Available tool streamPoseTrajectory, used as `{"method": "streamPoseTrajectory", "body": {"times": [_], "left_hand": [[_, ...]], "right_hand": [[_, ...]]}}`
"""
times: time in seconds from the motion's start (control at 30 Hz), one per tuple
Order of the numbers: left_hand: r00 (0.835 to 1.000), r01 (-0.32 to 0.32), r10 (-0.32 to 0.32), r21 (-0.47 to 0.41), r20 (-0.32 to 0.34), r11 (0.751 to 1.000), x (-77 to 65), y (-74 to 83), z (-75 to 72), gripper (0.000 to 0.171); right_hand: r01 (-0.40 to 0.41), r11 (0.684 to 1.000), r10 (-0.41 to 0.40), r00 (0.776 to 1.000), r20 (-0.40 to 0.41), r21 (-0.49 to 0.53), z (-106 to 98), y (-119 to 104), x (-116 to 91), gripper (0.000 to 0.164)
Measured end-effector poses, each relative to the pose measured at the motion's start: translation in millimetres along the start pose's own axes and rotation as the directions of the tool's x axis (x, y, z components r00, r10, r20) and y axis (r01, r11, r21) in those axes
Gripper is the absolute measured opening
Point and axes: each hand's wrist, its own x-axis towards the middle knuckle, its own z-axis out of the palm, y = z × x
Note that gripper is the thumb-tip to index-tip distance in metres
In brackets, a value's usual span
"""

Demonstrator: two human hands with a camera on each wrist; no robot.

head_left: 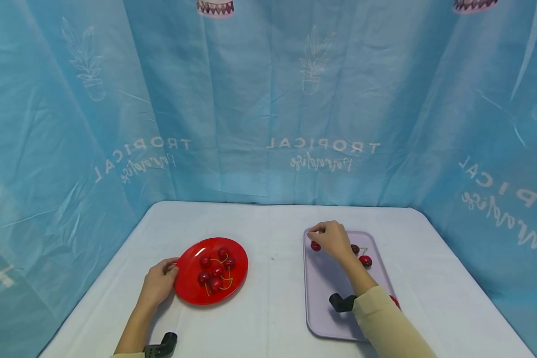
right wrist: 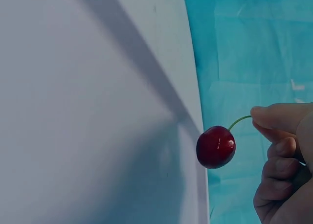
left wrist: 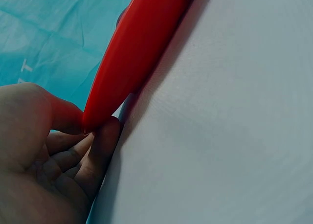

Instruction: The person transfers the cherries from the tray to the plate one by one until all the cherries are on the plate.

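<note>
My left hand (head_left: 159, 282) pinches the left rim of a red plate (head_left: 185, 278), thumb on top and fingers beneath, as the left wrist view shows. Several dark red cherries (head_left: 217, 271) with stems lie on that plate. Over the far left part of a pale purple tray (head_left: 315, 318), my right hand (head_left: 333, 239) holds one cherry (right wrist: 215, 147) by its green stem between thumb and forefinger. The fruit dangles below the fingertips. Other cherries (head_left: 365, 261) rest on the tray, some partly hidden behind the right hand and sleeve.
Both plate and tray stand on a white-covered table (head_left: 273, 298), plate at left, tray at right. A blue printed curtain (head_left: 268, 99) hangs round the back and sides. Black wrist cameras (head_left: 341, 302) are strapped to both wrists.
</note>
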Motion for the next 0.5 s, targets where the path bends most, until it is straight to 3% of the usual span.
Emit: {"method": "streamPoseTrajectory", "body": {"times": [0.5], "left_hand": [[1.000, 0.010, -0.010, 0.012, -0.002, 1.000, -0.8, -0.1, -1.0, 0.039]], "right_hand": [[0.014, 0.995, -0.015, 1.000, 0.015, 0.096, 18, -26, -1, 0.009]]}}
